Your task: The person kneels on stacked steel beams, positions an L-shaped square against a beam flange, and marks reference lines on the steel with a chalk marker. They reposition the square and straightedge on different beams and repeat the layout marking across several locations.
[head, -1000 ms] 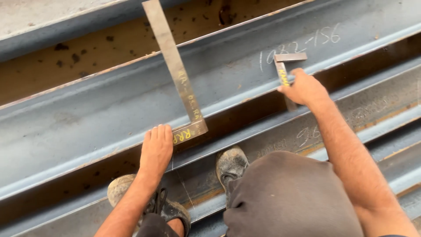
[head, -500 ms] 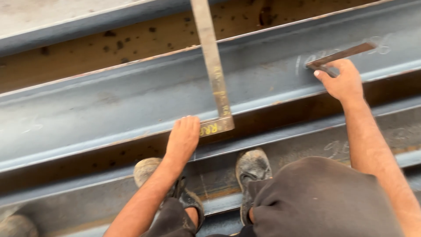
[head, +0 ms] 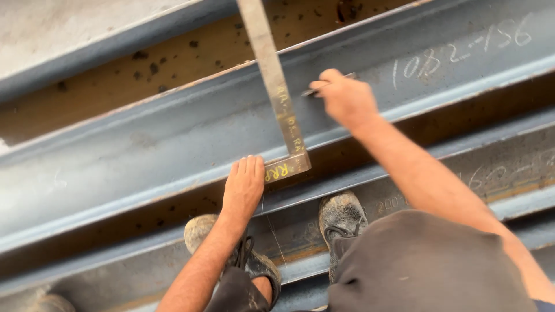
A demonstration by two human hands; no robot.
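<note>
- Dark trouser knee (head: 428, 260): bottom right, nearest the camera.
- Two dusty work shoes (head: 341, 216): standing on the lower steel beam (head: 509, 173), one beside each forearm.
- Left hand (head: 244, 186): flat, fingers together and stretched out, gripping nothing; fingertips press on the short leg of the square at the near edge of the channel.
- Steel square (head: 276, 98): L-shaped, grey with yellow marks; short leg hooked along the near flange beside the left hand, long blade lying across the channel and running out of the top of the view.
- Right hand (head: 346, 99): closed around a thin flat marking tool (head: 324, 85), its tip just right of the blade.
- Steel channel (head: 144, 144): long, grey-blue, chalk writing at its far right.
- Rusty spotted surface (head: 173, 63): beyond the channel.
</note>
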